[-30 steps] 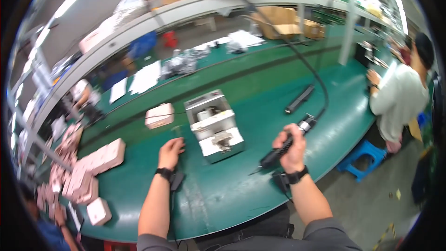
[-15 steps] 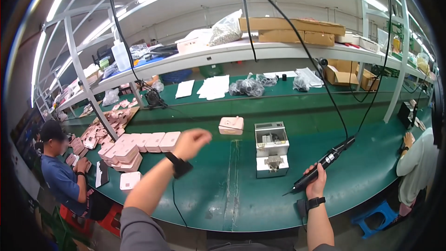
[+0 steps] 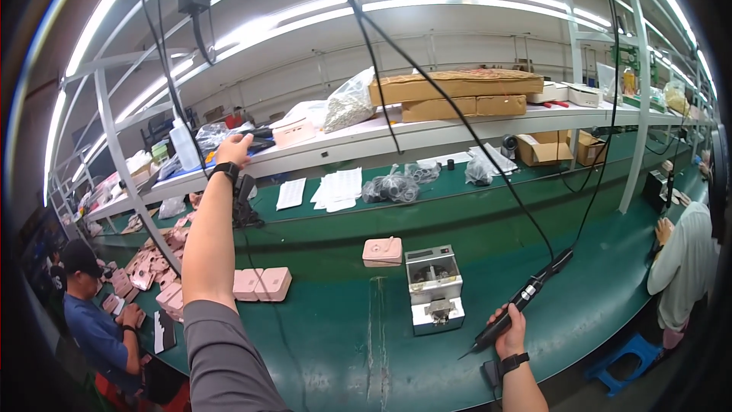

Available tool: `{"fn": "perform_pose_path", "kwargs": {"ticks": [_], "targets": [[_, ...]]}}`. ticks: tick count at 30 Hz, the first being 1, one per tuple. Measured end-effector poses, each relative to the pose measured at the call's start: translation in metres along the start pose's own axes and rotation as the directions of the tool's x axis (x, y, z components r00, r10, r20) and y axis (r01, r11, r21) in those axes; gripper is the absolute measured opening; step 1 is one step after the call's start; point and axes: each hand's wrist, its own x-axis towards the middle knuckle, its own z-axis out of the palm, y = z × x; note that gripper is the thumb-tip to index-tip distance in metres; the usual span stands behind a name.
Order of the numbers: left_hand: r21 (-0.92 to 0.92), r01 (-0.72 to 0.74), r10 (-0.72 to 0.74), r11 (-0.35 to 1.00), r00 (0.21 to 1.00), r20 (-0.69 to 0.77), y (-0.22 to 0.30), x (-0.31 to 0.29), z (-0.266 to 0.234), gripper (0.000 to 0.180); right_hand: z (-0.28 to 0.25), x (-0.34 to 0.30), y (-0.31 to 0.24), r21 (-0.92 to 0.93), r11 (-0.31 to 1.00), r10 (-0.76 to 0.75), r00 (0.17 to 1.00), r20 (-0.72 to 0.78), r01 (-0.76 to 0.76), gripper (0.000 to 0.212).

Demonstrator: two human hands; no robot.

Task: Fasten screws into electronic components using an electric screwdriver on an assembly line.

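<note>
My right hand [image 3: 509, 328] grips a black electric screwdriver [image 3: 526, 294], its thin bit pointing down and left above the green bench. A cable runs upward from its back end. My left arm stretches far forward, and my left hand [image 3: 233, 150] is at the front edge of the raised shelf [image 3: 347, 141], beside dark and blue items. Its fingers look bent, but what they touch is hidden. On the bench, a pale pink box-like case [image 3: 382, 252] lies left of a grey and silver machine [image 3: 435, 290] with an open-topped compartment.
Left of centre sit more pink cases [image 3: 261, 284], partly behind my arm. A seated co-worker [image 3: 97, 320] handles parts at far left; another person [image 3: 681, 252] is at far right. Cardboard boxes [image 3: 457, 88] rest on the shelf. Below it lie white sheets [image 3: 338, 188] and bagged parts [image 3: 395, 187].
My left hand has moved forward and left, from above the bench to the shelf edge. The view has tilted upward. My right hand still holds the screwdriver.
</note>
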Motion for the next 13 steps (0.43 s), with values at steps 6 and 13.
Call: {"fn": "perform_pose_path", "kwargs": {"ticks": [6,13], "targets": [[-0.097,0.139,-0.136,0.986,0.990,0.041,-0.006,0.029,0.024,0.052,-0.001,0.001,-0.001,0.027,0.999,0.030,0.999,-0.017,-0.030,0.025],[-0.157,-0.382,0.411,0.911,0.878,0.245,-0.176,0.144,-0.043,0.047,0.001,0.012,0.000,0.045,0.993,0.106,0.994,0.028,-0.107,0.026]]}}
